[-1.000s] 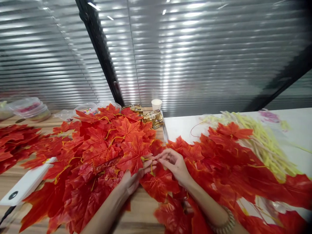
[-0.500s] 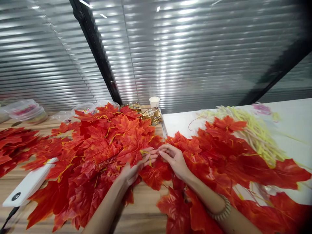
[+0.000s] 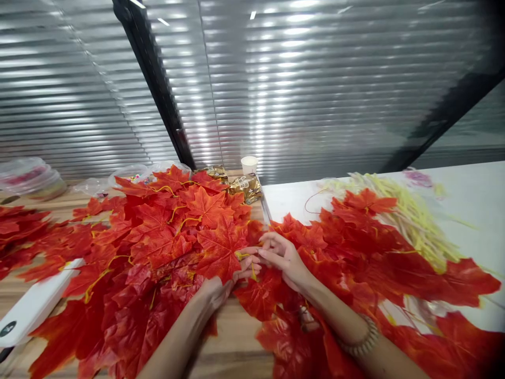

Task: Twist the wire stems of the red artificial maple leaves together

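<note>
The tips of my right hand's (image 3: 286,263) thumb and forefinger nearly meet beside my left fingertips; whether they pinch a fine thread or only air, I can't tell. My left hand (image 3: 220,290) reaches out with fingers nearly straight and close together, an artificial maple leaf (image 3: 221,247) against them and its yellow stem (image 3: 245,256) across them; my thumb's grip is hard to make out. I'd do best to brace that leaf near its base, letting only my right fingertips do the fine work, gently, so the stem doesn't bend. Just below lies another red leaf (image 3: 262,295). Leaf heaps flank both my arms, and yellow strips (image 3: 414,221) lie beyond, on the right.
</note>
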A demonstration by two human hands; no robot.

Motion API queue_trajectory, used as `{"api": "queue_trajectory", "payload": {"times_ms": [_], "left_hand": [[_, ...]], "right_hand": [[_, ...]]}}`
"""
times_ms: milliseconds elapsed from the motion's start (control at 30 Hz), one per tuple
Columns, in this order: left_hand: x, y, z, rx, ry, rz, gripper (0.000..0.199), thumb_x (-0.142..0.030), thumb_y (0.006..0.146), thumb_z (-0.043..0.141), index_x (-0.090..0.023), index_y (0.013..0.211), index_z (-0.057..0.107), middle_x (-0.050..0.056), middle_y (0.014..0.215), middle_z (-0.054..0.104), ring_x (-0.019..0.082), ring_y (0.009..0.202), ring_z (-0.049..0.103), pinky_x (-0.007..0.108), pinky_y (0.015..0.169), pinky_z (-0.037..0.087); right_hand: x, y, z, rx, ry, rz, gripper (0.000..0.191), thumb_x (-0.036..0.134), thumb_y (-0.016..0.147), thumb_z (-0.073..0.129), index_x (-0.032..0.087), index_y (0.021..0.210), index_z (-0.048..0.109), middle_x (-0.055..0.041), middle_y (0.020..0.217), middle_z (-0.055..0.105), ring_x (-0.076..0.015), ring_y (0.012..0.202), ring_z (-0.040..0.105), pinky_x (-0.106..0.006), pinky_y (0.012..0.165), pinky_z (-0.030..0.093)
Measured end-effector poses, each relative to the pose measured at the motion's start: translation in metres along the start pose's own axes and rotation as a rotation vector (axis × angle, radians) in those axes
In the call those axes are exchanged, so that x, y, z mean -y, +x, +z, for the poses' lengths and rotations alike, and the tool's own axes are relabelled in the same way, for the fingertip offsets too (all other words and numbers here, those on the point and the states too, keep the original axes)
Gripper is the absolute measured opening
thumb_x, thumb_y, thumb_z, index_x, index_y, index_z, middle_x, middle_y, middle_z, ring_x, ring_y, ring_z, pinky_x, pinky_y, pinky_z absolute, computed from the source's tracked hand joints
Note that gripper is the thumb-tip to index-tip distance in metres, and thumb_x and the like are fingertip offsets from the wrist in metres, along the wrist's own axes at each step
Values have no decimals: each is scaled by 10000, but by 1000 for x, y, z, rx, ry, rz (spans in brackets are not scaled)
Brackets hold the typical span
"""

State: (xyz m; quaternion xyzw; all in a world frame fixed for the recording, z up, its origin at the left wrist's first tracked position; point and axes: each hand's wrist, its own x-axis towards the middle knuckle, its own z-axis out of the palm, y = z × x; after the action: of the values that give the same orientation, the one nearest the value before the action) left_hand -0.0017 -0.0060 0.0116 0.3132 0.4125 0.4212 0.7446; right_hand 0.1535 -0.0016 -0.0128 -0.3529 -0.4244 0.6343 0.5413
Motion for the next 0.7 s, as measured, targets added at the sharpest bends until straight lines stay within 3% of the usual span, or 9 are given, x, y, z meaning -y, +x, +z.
{"api": "queue_trajectory", "payload": {"times_ms": [133, 267, 533, 700], "left_hand": [[2, 0, -1, 19, -10, -102, 342, -233, 585, 743, -202, 917, 667, 95, 799, 714, 290, 822, 653, 340, 662, 516], [10, 1, -9, -2, -20, -141, 329, -216, 563, 763, -189, 877, 670, 78, 752, 711, 256, 778, 662, 315, 659, 516], [7, 9, -15, -48, -120, -57, 310, -180, 498, 820, -113, 772, 690, 49, 685, 700, 126, 603, 644, 225, 615, 527], [6, 9, -10, -89, -73, 20, 286, -178, 488, 824, -110, 737, 701, 48, 657, 703, 128, 595, 645, 230, 601, 529]], "right_hand": [[0, -5, 4, 0, 91, 92, 234, 258, 692, 707, 191, 874, 577, 28, 706, 499, -89, 677, 537, -221, 662, 502], [-1, -8, 6, -20, 48, 52, 212, 262, 696, 703, 184, 852, 581, 17, 693, 517, -104, 697, 558, -206, 659, 492], [-2, -6, 4, -85, 102, -40, 256, 233, 647, 740, 191, 839, 575, -3, 726, 582, -147, 778, 588, -261, 726, 497], [-4, -4, 0, -52, 140, 75, 393, 244, 554, 794, 157, 848, 547, -54, 840, 628, -199, 805, 610, -356, 785, 491]]}}
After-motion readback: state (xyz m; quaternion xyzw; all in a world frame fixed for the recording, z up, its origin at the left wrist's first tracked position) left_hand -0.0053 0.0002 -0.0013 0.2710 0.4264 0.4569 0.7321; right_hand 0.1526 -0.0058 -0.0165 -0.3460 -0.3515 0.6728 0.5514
